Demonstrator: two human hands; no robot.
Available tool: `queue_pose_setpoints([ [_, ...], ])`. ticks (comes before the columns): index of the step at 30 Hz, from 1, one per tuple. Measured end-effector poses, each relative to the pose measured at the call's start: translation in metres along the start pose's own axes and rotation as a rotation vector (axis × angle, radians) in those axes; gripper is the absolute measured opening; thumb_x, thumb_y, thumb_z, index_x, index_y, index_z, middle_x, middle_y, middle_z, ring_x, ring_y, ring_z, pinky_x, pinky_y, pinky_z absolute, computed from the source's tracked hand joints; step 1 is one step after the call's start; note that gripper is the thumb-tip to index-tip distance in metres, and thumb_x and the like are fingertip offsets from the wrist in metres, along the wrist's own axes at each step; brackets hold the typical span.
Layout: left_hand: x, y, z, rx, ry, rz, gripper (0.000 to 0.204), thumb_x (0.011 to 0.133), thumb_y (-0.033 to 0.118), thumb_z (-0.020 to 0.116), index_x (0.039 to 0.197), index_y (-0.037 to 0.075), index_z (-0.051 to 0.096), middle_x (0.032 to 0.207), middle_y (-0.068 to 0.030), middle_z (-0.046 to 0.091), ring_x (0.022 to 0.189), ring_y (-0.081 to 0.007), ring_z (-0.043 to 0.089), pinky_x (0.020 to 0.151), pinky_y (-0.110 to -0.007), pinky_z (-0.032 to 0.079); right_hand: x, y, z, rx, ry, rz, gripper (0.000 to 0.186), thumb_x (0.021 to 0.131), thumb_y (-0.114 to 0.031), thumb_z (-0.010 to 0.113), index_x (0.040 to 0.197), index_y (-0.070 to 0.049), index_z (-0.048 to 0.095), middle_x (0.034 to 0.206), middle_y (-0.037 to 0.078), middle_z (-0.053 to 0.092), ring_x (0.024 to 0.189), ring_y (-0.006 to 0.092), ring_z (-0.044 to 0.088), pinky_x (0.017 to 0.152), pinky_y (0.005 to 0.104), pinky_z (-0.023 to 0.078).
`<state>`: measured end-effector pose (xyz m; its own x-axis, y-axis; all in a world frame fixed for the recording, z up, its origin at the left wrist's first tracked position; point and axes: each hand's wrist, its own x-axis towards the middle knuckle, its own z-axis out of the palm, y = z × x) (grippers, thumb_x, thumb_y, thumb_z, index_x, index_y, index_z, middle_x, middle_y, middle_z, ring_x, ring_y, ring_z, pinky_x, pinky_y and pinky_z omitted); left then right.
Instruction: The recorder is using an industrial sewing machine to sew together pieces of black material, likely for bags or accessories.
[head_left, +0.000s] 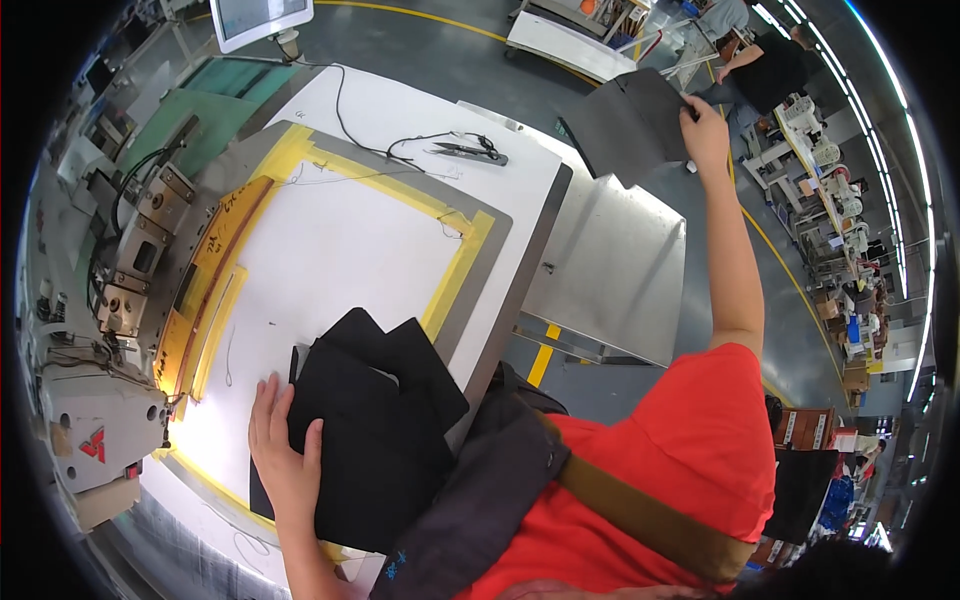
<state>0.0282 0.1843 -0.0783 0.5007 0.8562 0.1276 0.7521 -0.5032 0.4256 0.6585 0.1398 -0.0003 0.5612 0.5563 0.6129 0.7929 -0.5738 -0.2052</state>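
Observation:
Stretched to the far right, my right hand [706,133] grips the edge of a dark fabric piece [640,125] above the side metal table. My left hand [285,455] lies at the left edge of several black fabric pieces [375,440], fingers extended and the thumb apart against the cloth. These black pieces overlap loosely on the near part of the white work surface [330,250], close to my body. Yellow tape [390,195] frames that surface. At its left stands a sewing machine head [105,425] with a lit area beside it.
Thread snips [470,153] and a black cord [350,130] lie on the far tabletop. A bare metal side table [620,265] adjoins on the right. A screen [258,18] stands at the far left. Beyond the aisle, a person in black [770,70] is near other workstations.

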Motion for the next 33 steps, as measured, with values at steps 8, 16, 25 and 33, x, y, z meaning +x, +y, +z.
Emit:
queue_pose_setpoints([
  [8,0.003,0.002,0.0,0.012,0.007,-0.002,0.039,0.084,0.014,0.065,0.121,0.005,0.058,0.139,-0.0116,0.05,0.132,-0.0348,0.042,0.109,-0.046,0.033,-0.189,0.046,0.154,0.219,-0.376,0.006,0.022,0.086,-0.009,0.056,0.102,-0.011,0.071,0.102,0.013,0.069,0.095,0.0332,0.065,0.082,0.0398,0.051],
  [16,0.006,0.007,-0.006,-0.001,0.019,0.028,0.045,0.08,0.012,0.067,0.123,0.005,0.056,0.142,-0.0123,0.047,0.133,-0.0353,0.041,0.109,-0.045,0.033,-0.191,0.076,0.166,0.241,-0.814,0.213,0.032,0.09,-0.029,0.063,0.103,-0.001,0.069,0.083,0.008,0.072,0.074,0.0174,0.067,0.07,0.0317,0.052],
  [25,-0.005,-0.008,-0.003,-0.076,0.025,0.0,0.05,0.079,0.021,0.072,0.125,0.008,0.055,0.138,-0.0112,0.049,0.133,-0.0341,0.042,0.107,-0.047,0.035,-0.087,-0.179,0.109,0.609,-0.493,-0.652,0.029,0.086,-0.012,0.064,0.114,-0.004,0.064,0.121,0.013,0.061,0.112,0.0294,0.057,0.096,0.0361,0.043],
  [33,-0.088,-0.018,-0.053,-0.016,0.228,-0.239,0.044,0.081,0.02,0.072,0.121,0.009,0.058,0.13,-0.0083,0.056,0.125,-0.0296,0.05,0.102,-0.044,0.042,-0.071,-0.201,0.169,0.48,-0.299,-0.585,0.032,0.092,-0.015,0.059,0.12,-0.001,0.06,0.131,0.014,0.053,0.121,0.0277,0.05,0.104,0.0358,0.038],
])
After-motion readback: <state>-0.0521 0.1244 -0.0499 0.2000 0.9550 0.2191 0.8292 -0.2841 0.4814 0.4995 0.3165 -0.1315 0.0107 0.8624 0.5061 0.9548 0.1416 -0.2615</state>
